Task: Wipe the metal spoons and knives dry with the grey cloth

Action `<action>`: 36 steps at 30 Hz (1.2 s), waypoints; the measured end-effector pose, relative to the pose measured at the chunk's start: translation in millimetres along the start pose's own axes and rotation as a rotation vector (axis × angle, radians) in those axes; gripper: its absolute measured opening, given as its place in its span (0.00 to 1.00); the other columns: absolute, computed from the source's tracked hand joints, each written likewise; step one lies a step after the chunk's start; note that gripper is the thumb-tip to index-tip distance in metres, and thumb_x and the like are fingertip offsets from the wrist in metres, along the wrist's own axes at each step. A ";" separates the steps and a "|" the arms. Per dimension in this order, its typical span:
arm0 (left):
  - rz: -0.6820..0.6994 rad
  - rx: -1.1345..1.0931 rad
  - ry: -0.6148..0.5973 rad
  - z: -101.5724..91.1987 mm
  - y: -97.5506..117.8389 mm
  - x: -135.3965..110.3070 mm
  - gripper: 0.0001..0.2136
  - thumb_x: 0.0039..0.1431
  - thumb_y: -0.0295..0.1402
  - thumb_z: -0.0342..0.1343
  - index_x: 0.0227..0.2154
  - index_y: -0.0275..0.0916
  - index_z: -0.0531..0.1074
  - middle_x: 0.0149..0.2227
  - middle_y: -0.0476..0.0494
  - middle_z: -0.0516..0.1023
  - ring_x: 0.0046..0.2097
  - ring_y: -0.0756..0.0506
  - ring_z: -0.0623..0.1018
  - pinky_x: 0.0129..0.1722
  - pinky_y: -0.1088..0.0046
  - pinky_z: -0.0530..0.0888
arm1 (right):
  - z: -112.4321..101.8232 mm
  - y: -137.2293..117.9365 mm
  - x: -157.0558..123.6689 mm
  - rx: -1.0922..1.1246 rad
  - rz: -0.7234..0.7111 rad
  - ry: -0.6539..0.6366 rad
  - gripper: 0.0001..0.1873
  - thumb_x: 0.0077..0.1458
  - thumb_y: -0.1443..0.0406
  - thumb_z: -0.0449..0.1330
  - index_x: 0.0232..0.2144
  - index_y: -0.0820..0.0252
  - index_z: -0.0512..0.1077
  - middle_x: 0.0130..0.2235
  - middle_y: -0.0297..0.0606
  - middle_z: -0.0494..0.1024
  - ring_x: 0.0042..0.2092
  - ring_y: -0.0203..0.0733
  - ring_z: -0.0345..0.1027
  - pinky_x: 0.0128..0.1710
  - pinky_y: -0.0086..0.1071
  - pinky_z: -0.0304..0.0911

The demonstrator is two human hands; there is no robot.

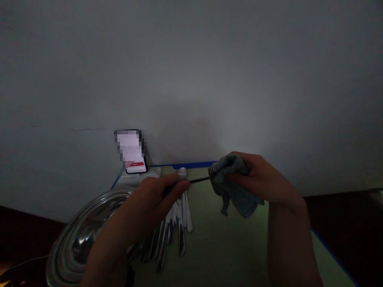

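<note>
Utensil (200, 180) was thin, dark and hard to identify in the dim light. Its right end was hidden in the grey cloth (236, 193) clutched by the right hand (266, 181). The left hand (146, 207) pinched its left end above the green table (239, 247).

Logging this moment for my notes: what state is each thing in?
Left hand: shut on utensil.
Right hand: shut on cloth.
Cloth: bunched around the utensil's end.
Cutlery: lying loose on the table.
Phone: propped upright, screen lit.
Bowl: upright, contents unclear.

Left hand (155, 199) pinches its fingers together, facing right hand (263, 179), whose fingers curl closed.
</note>
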State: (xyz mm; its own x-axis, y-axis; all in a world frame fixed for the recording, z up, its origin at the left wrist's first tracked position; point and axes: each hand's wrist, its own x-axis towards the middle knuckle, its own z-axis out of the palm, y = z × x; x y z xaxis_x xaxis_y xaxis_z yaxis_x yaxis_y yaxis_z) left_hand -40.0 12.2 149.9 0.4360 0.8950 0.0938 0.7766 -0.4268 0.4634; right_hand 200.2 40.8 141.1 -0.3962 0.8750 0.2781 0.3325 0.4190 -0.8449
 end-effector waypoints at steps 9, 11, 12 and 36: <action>-0.014 0.009 -0.059 17.5 14.5 3.5 0.17 0.65 0.42 0.35 0.31 0.41 0.66 0.25 0.51 0.71 0.28 0.49 0.71 0.26 0.73 0.62 | 49.0 -3.7 34.4 0.767 -0.021 0.653 0.09 0.45 0.59 0.63 0.30 0.56 0.72 0.30 0.29 0.75 0.31 0.34 0.70 0.34 0.32 0.68; -0.012 0.006 -0.045 19.0 16.8 5.1 0.16 0.65 0.41 0.35 0.32 0.41 0.66 0.27 0.50 0.72 0.29 0.48 0.71 0.27 0.73 0.63 | 60.3 -6.7 40.3 0.863 -0.008 0.757 0.11 0.46 0.57 0.61 0.33 0.55 0.71 0.32 0.29 0.75 0.33 0.35 0.70 0.37 0.33 0.67; -0.008 0.006 -0.039 19.3 17.3 5.4 0.16 0.65 0.40 0.36 0.33 0.41 0.66 0.28 0.50 0.73 0.29 0.48 0.72 0.27 0.73 0.63 | 64.7 -7.9 42.3 0.899 0.002 0.778 0.13 0.47 0.56 0.60 0.34 0.55 0.71 0.34 0.30 0.76 0.35 0.35 0.70 0.38 0.34 0.67; -0.121 -0.027 0.216 -30.8 -16.8 -17.6 0.13 0.61 0.36 0.43 0.24 0.38 0.65 0.22 0.55 0.68 0.26 0.54 0.68 0.29 0.80 0.63 | 10.7 8.4 10.0 0.085 0.053 -0.066 0.10 0.50 0.61 0.58 0.35 0.59 0.71 0.35 0.34 0.77 0.37 0.38 0.70 0.37 0.33 0.65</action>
State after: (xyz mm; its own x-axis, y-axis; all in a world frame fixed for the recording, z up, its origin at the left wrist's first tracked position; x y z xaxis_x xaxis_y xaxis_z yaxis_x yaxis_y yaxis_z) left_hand -74.8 7.6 167.5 0.2314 0.9475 0.2208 0.8034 -0.3142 0.5059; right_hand 189.8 50.4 131.9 -0.4367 0.8764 0.2031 0.2818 0.3476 -0.8943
